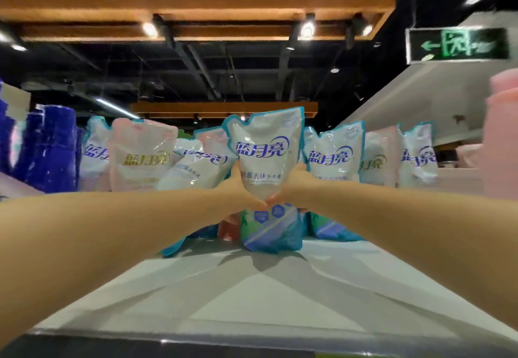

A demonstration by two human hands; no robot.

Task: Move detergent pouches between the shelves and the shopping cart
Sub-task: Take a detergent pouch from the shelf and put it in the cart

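Two hands: left hand (241, 189) and right hand (295, 186), both stretched forward on bare forearms, meeting at one pouch in the head view.
Left hand grip: curled round the left edge of the held pouch (266, 144) at mid-height, pressed tight to the film.
Right hand grip: curled round the right edge at the same height, squeezing the pouch's waist against the left.
Held pouch: upright, clear film with a teal border, blue Chinese lettering across the front, green and blue panel below the hands; placed centre of the shelf, just ahead of the row, base down at the surface and meeting its own shadow.
Shelf (252, 296): pale grey flat top, running from the near edge back to the pouches.
Row of pouches (333, 158): standing along the back of the shelf, blue-lettered and pink ones mixed.
Pink pouch (141, 158): upright, left of centre, gold lettering.
Tilted pouch (196, 167): leaning over, just left of the held pouch, partly hidden by the left hand.
Blue bottles (50, 147): grouped at the far left, blurred.
Pink packs (501, 139): at the right edge, blurred.
Exit sign (457, 46): green, lit, upper right, arrow pointing left.
Wooden beams (196, 1): overhead, fitted with spotlights on a dark ceiling.
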